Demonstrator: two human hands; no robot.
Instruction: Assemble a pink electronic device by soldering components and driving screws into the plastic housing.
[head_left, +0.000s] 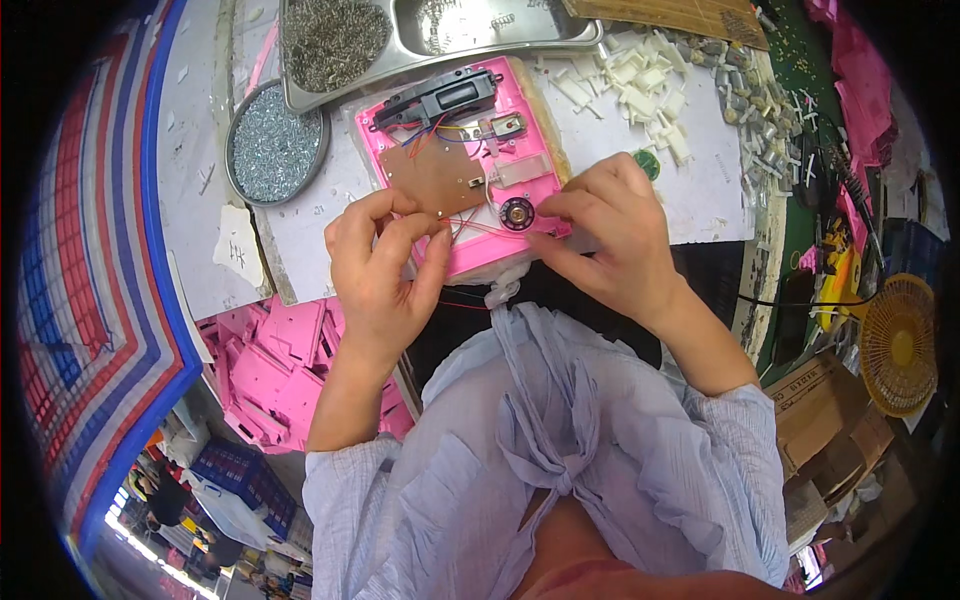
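Note:
A pink plastic housing lies in front of me with its inside facing up. Fitted in it are a brown circuit board, a long black plastic part, a small metal-cased part and a round black speaker. My left hand is closed at the board's lower edge, its thumb and fingers pinching thin red wires. Beside the speaker, my right hand grips the housing's lower right corner between thumb and forefinger. Its other fingers are curled.
Behind the housing stands a metal tray of springs. A round dish of small screws sits left. White plastic pieces and metal cylindrical parts are heaped right. Pink panels are piled lower left; a yellow fan stands far right.

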